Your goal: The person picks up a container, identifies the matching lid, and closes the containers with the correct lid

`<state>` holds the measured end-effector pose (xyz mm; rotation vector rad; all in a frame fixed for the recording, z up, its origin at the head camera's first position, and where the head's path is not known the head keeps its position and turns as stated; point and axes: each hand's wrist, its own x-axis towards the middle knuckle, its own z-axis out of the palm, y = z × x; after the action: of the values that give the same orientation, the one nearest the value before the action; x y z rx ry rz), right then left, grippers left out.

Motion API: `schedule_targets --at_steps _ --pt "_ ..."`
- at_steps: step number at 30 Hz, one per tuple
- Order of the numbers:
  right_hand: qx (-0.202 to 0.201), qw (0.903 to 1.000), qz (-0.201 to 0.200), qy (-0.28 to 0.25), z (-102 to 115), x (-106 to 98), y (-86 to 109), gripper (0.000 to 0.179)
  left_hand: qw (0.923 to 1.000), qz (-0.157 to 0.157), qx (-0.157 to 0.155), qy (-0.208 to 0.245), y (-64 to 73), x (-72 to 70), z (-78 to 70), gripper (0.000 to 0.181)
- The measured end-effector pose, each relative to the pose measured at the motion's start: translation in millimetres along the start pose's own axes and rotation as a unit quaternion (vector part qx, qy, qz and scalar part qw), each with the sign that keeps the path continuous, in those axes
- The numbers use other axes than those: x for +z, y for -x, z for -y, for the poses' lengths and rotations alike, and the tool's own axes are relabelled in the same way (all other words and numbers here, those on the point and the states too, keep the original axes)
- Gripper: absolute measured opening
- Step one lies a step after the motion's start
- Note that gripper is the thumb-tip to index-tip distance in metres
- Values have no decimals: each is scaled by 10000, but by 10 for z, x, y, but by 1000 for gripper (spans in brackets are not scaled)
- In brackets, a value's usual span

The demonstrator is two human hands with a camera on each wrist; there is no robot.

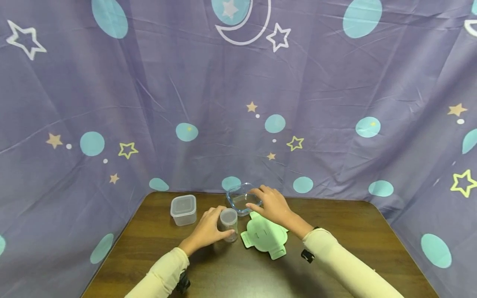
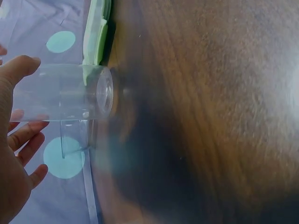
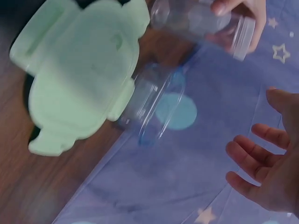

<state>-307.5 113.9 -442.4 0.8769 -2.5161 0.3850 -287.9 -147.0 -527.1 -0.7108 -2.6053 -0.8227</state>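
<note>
My left hand grips a clear cylindrical jar with a translucent lid, thumb on one side and fingers on the other. In the left wrist view the jar shows its round base toward the tabletop. My right hand has its fingers spread and loosely bent, holding nothing. It hovers by the near right rim of a clear glass bowl at the back edge of the table. Close in front of that bowl lies a light green lid with flaps on its sides, also large in the right wrist view.
A translucent square plastic container with its lid on stands at the back left of the brown wooden table. A purple patterned cloth hangs right behind the table and along both sides.
</note>
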Motion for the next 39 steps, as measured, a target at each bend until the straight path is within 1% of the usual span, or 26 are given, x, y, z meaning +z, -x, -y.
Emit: schedule_targets --at_steps 3,6,9,16,19,23,27,32,38,39 --pt "490 9976 276 -415 -138 -93 1 43 9999 -51 -107 11 -14 -38 35 65" --pt "952 9909 514 -796 -266 -169 28 40 9997 -12 -246 19 -18 -86 71 65" --pt "1201 9841 683 -1112 -395 -204 66 38 9994 57 -344 48 -26 -146 106 65" --pt "1511 9643 1072 -1894 -644 -179 200 39 9995 19 -300 -56 -80 -321 173 65" --pt "1515 9617 1083 -2012 -723 -151 267 36 9996 1 -267 -105 -111 -397 209 67" --pt "1610 9576 1078 -2134 -811 -106 350 32 9992 40 -318 -255 -154 -481 282 70" --pt "1898 9460 1142 -2367 -884 -55 416 30 9985 125 -411 -338 -190 -558 345 73" --pt "2213 9338 1221 -2531 -966 25 498 30 9981 163 -539 -258 -225 -622 399 71" --pt "2440 9219 1548 -2580 -1029 146 610 34 9970 205 -696 -253 -240 -664 454 69" --pt "2498 9177 1602 -2640 -1034 164 625 34 9969 222 -722 -229 -242 -669 461 69"
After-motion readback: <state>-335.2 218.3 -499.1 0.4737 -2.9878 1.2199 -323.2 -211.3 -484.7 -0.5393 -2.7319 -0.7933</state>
